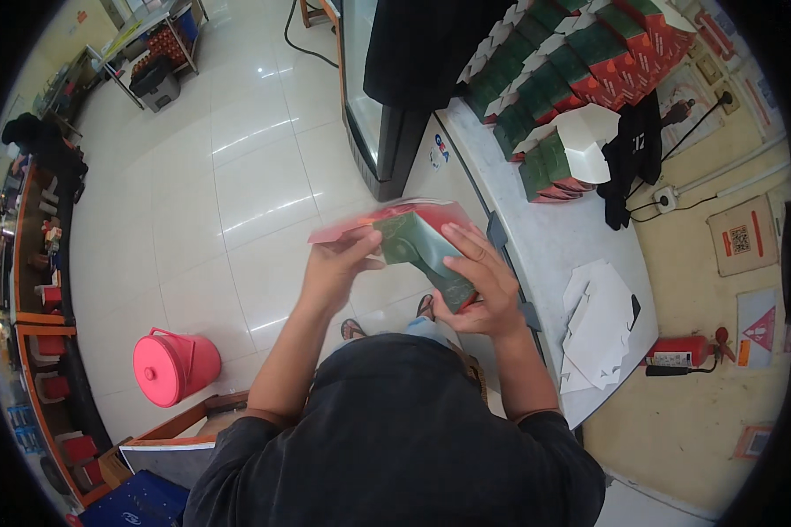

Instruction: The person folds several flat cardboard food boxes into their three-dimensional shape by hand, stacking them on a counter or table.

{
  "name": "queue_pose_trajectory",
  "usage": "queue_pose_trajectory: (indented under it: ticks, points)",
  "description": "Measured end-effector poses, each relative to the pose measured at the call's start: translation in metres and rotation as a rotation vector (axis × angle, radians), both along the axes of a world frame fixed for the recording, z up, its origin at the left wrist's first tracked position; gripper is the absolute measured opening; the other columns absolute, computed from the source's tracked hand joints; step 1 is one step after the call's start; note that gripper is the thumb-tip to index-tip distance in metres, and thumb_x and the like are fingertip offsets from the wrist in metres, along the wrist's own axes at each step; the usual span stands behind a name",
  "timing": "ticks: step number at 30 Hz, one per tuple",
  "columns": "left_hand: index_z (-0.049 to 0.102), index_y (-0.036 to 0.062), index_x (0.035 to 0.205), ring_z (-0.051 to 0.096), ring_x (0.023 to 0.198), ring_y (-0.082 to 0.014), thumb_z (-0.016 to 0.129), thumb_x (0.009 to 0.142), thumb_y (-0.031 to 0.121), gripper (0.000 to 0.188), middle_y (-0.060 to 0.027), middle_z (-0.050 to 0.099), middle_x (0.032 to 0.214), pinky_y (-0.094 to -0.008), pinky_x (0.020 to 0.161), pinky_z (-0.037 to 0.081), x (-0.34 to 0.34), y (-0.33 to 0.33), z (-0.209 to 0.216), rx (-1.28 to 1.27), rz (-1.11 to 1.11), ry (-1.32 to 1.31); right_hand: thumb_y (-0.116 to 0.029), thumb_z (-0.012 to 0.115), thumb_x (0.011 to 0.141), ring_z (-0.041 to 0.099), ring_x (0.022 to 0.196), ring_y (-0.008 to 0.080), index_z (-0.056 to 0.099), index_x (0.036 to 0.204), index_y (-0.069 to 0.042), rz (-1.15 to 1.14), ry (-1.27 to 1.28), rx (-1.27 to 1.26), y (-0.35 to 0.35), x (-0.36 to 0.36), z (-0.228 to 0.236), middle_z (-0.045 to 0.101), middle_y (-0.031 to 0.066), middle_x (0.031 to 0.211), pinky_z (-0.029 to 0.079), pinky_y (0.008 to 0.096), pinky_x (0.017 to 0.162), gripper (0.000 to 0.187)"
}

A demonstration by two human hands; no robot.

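Between my hands, in front of my body, is a partly folded red and green cardboard box [397, 242]; its red side is smeared by motion. My left hand [336, 268] pinches the box's left end, thumb on the green panel. The fingers of my right hand [486, 285] lie over the right end, with the thumb below, gripping it. To the right, several flat white cardboard sheets [599, 325] lie on the pale countertop [540, 241]. Many folded red and green boxes [580, 61] are stacked in rows at the counter's far end, one with its white inside showing.
A red lidded bucket [171, 367] stands on the tiled floor [193, 167] at left. Beside the counter rises a tall black-edged cabinet [404, 88]. A fire extinguisher [681, 352] and a wall socket [667, 198] are at right. Shelving [44, 351] runs along the left side.
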State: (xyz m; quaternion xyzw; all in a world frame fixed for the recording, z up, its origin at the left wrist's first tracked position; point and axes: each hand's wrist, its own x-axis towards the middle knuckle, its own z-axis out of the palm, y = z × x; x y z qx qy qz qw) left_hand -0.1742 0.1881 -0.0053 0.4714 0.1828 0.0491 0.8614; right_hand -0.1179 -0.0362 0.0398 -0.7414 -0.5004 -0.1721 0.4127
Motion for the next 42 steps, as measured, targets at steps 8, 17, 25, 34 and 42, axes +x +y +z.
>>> queue_pose_trajectory:
  ticks: [8,17,25,34,42]
  points:
    - [0.064,0.0006,0.111,0.064,0.078,-0.0111,0.071,0.089,0.008,0.024,-0.0047,0.066,0.093,-0.0249,0.063,0.061,0.004,-0.029,0.02,-0.206,0.039,-0.032,-0.009,0.078,0.066,0.058,0.118,0.0444,0.054,0.116,-0.005,-0.275,-0.095,0.21,0.039,-0.021,-0.024,0.055,0.0264,0.133,0.043,0.0574,0.103,0.056]
    - [0.063,0.0018,0.12,0.064,0.08,-0.0141,0.073,0.088,0.012,0.035,-0.0036,0.065,0.099,-0.0272,0.075,0.056,0.008,-0.01,-0.018,0.14,-0.16,-0.121,-0.018,0.083,0.073,0.068,0.081,0.0346,0.044,0.118,-0.005,-0.341,0.592,-0.039,0.054,-0.01,-0.034,0.066,0.0168,0.092,0.053,0.0399,0.075,0.061]
    - [0.023,-0.0005,0.149,0.034,0.133,-0.0332,0.074,0.084,0.031,0.089,-0.0248,0.028,0.149,-0.0449,0.112,0.026,-0.009,-0.003,-0.055,1.116,0.703,0.1,0.002,0.044,0.082,0.048,0.125,0.0269,0.024,0.143,0.005,-0.215,1.434,0.567,0.068,0.003,-0.104,0.043,0.0184,0.137,0.036,0.0357,0.108,0.064]
    - [0.018,0.0016,0.153,0.045,0.129,-0.0253,0.041,0.105,0.037,0.064,-0.0154,0.045,0.14,-0.0369,0.109,0.035,-0.02,0.004,-0.021,-0.003,0.694,-0.414,0.0,0.045,0.088,0.047,0.126,0.0249,0.031,0.141,0.007,-0.211,1.287,0.394,0.084,-0.015,-0.172,0.047,0.0178,0.136,0.033,0.0344,0.109,0.056]
    - [0.056,-0.0011,0.124,0.058,0.112,-0.0272,0.055,0.095,0.002,0.029,-0.0166,0.061,0.116,-0.0374,0.099,0.045,-0.036,0.032,-0.025,0.907,0.558,-0.463,-0.043,0.055,0.098,0.063,0.111,0.0245,0.043,0.138,0.001,0.062,1.44,-0.657,0.079,0.016,-0.104,0.058,0.0172,0.129,0.06,0.0419,0.079,0.06]
